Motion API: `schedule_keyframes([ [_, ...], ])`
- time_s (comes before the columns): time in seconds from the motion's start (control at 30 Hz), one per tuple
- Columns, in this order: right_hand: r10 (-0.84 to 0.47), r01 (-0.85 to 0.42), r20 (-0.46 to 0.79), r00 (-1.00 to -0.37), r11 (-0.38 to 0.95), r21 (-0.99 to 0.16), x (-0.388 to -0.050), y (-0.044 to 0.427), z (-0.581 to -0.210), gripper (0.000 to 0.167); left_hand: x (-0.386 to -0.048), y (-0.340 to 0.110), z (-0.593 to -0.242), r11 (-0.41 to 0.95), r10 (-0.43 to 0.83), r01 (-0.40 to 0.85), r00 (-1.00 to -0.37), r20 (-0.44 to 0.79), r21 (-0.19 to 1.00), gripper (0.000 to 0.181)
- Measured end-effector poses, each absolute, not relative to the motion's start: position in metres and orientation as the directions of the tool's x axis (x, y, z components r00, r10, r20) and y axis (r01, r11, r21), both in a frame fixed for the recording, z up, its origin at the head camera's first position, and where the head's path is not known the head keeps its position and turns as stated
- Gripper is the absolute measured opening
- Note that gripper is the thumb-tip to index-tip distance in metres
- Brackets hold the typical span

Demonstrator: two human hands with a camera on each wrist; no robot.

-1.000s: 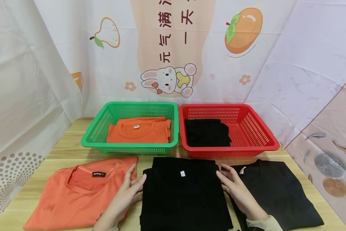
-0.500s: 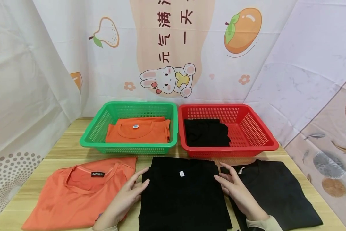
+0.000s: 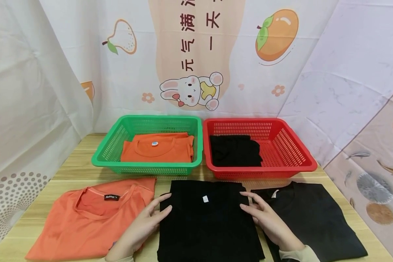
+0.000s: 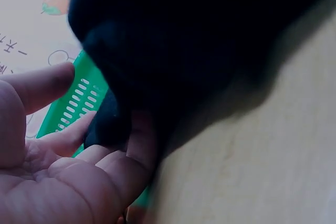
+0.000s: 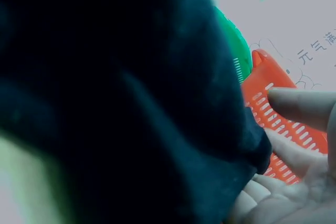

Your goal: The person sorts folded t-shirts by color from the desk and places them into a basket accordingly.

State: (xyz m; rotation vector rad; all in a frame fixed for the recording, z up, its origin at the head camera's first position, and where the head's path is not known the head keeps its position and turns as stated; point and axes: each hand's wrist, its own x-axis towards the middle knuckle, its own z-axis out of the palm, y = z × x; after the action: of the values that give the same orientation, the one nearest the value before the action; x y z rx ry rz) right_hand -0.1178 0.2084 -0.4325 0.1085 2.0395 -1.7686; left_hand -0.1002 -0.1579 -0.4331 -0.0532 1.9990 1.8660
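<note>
A folded black shirt [image 3: 209, 225] with a small white tag lies at the front middle of the table in the head view. My left hand [image 3: 140, 225] is at its left edge, thumb and forefinger extended over the side. At the right edge is my right hand [image 3: 270, 222], its thumb and forefinger also extended. In the left wrist view, fingertips of the left hand [image 4: 79, 166] go under the dark cloth [image 4: 173, 51], the thumb apart from it. The right wrist view has the right hand [image 5: 299, 150] with lower fingers against the cloth's underside [image 5: 210, 171], thumb off it.
An orange shirt [image 3: 94, 225] lies on the left and another black shirt [image 3: 317, 218] on the right. Behind stand a green basket [image 3: 147, 165] holding orange clothing [image 3: 163, 149] and a red basket [image 3: 265, 169] holding black clothing [image 3: 234, 151]. A printed curtain [image 3: 127, 83] hangs behind them.
The right hand has shifted slightly left along with the black shirt's upper right edge. The left hand's thumb and forefinger reach a little further over the left edge.
</note>
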Motion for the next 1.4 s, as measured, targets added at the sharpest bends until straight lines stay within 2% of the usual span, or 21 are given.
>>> schedule_keyframes([
  [0.3,-0.364,0.303,-0.349,-0.864,0.178,-0.936,-0.121,0.213,-0.435,0.056,-0.099,-0.153,-0.432,0.123,0.192,-0.281,-0.934,-0.301,0.952,0.061],
  [0.43,-0.434,0.3,-0.335,-0.836,0.149,-0.942,-0.121,0.215,-0.436,0.058,-0.098,-0.15,-0.434,0.084,0.233,-0.254,-0.935,-0.267,0.964,0.055],
  [0.63,-0.458,0.306,-0.35,-0.817,0.169,-0.937,-0.122,0.214,-0.438,0.06,-0.095,-0.147,-0.436,-0.038,0.335,-0.263,-0.912,-0.236,0.964,0.059],
  [0.83,-0.528,0.275,-0.311,-0.79,0.148,-0.95,-0.121,0.216,-0.438,0.062,-0.095,-0.149,-0.435,0.014,0.321,-0.25,-0.916,-0.241,0.968,0.058],
  [0.93,-0.593,0.263,-0.262,-0.762,0.086,-0.961,-0.121,0.217,-0.439,0.06,-0.096,-0.151,-0.434,0.038,0.356,-0.247,-0.902,-0.244,0.968,0.063],
  [1.03,-0.62,0.258,-0.234,-0.749,0.052,-0.965,-0.122,0.218,-0.44,0.06,-0.096,-0.152,-0.434,0.002,0.403,-0.268,-0.882,-0.246,0.963,0.073],
  [1.17,-0.609,0.245,-0.228,-0.759,0.057,-0.968,-0.122,0.218,-0.439,0.06,-0.095,-0.153,-0.433,-0.047,0.432,-0.296,-0.867,-0.248,0.954,0.082],
  [1.4,-0.606,0.178,-0.169,-0.777,0.046,-0.983,-0.118,0.219,-0.434,0.059,-0.093,-0.152,-0.426,-0.009,0.41,-0.243,-0.886,-0.218,0.97,0.082],
])
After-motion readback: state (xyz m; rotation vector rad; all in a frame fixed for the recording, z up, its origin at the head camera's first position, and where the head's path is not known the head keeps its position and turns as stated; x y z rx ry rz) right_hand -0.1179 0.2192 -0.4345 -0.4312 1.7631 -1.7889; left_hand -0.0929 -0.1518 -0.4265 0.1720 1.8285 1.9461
